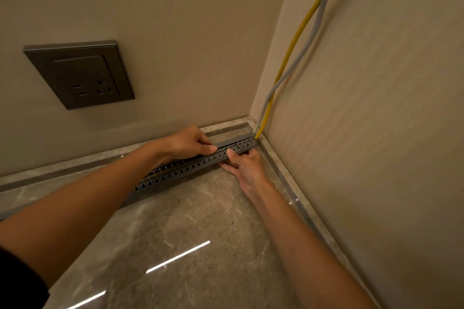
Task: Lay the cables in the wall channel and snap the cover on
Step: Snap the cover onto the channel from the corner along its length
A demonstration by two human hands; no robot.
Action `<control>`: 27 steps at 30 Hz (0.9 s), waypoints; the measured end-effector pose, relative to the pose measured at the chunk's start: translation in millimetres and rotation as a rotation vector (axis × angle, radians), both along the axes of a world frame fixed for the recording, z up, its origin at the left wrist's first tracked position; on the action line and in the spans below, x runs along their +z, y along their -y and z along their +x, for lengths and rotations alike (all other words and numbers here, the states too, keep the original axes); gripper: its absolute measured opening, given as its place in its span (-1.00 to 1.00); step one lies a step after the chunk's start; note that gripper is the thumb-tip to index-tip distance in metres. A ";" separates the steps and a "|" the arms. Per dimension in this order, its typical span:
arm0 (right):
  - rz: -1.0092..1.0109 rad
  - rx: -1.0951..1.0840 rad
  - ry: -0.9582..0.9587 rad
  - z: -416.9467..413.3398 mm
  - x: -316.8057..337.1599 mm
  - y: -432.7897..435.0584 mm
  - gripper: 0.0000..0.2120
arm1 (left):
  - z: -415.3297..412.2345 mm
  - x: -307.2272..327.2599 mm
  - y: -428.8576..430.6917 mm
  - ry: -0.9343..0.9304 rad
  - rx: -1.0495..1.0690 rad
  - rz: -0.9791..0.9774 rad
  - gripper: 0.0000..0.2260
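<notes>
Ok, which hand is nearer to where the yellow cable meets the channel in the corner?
Right. The right hand presses the slotted side of the channel just short of the foot of the yellow cable; the left hand pinches the cover farther from the corner.

— At the corner?
— Seeing a yellow cable [291, 45] and a grey cable [300, 55], 2 together, down the right wall into the channel [180, 171] end.
— And lower?
— Pinching the cover [236, 140] end with the left hand [187, 144]; pressing the right hand [247, 167] thumb on the slotted front, fingers flat along the base.
</notes>
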State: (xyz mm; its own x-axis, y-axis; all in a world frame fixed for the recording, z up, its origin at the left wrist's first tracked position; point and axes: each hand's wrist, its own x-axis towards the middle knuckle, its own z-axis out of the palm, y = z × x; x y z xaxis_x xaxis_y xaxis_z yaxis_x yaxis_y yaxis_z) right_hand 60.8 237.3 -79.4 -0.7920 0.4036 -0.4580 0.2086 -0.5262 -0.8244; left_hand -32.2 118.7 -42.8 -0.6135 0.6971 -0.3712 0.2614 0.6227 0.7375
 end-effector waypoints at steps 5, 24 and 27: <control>0.013 -0.038 0.025 -1.0 3.9 3.1 -0.66 | 0.6 0.4 0.5 -0.047 -0.059 0.001 -0.75; 0.056 -0.078 0.090 -6.6 9.2 9.5 -0.65 | 10.3 -2.0 -1.6 -0.428 -0.277 -0.165 -0.77; 0.056 -0.084 0.096 -6.0 11.3 10.2 -0.66 | 11.5 -3.4 -2.0 -0.409 -0.236 -0.160 -0.77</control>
State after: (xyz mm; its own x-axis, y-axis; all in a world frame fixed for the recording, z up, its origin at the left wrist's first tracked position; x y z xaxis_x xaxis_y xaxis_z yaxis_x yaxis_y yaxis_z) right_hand 54.8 227.0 -68.1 -0.7081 0.4937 -0.5048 0.2450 -0.4987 -0.8314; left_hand -20.7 120.7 -46.2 -0.5633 0.7886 -0.2465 0.6569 0.6084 0.4454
